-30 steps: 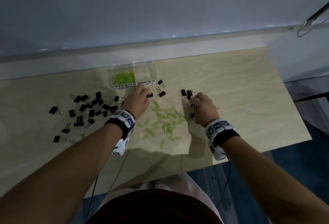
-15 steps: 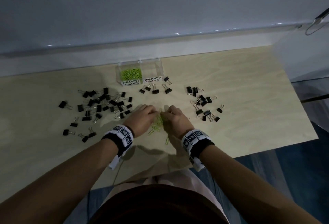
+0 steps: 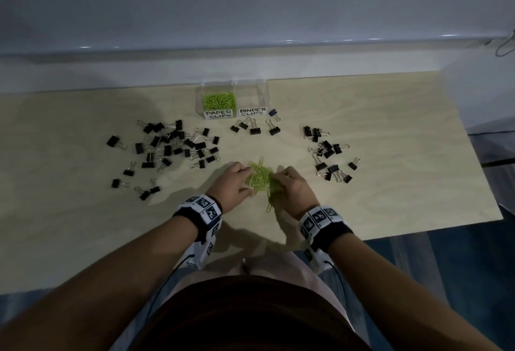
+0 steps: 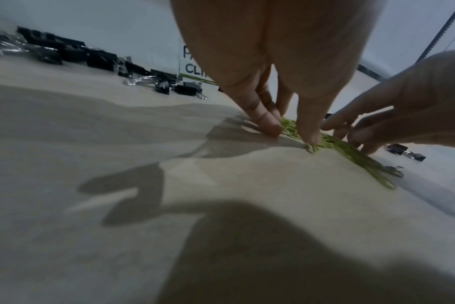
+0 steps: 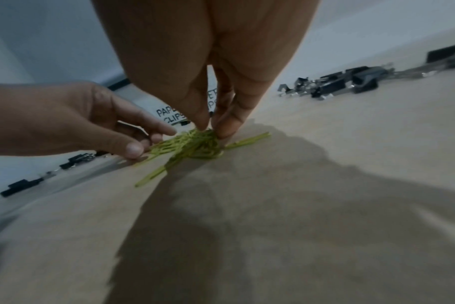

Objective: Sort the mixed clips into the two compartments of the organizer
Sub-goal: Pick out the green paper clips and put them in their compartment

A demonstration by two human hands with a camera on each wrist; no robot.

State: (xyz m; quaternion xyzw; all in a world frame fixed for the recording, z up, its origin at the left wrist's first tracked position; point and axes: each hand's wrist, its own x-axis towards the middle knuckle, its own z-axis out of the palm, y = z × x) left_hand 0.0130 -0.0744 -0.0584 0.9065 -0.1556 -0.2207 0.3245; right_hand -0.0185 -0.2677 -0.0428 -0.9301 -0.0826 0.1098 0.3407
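Observation:
A clear two-compartment organizer (image 3: 198, 100) stands at the table's back; its left half, labelled PAPER CLIPS, holds green paper clips (image 3: 218, 100), and the BINDER CLIPS half (image 3: 252, 97) looks bare. A bunched pile of green paper clips (image 3: 260, 176) lies between my hands. My left hand (image 3: 246, 180) touches the pile's left edge with fairly straight fingers (image 4: 309, 133). My right hand (image 3: 274, 180) pinches the pile's top between thumb and fingertips (image 5: 200, 123). Black binder clips lie in a left cluster (image 3: 172, 147) and a right cluster (image 3: 328, 155).
Several binder clips (image 3: 255, 127) lie just in front of the organizer. The wooden table (image 3: 390, 197) ends close behind my wrists and at the right. A pale wall rises behind the organizer.
A second ago my hands were apart near the organizer and the paper clips lay spread out. Both hands have come back and together, sweeping the clips into one tight pile.

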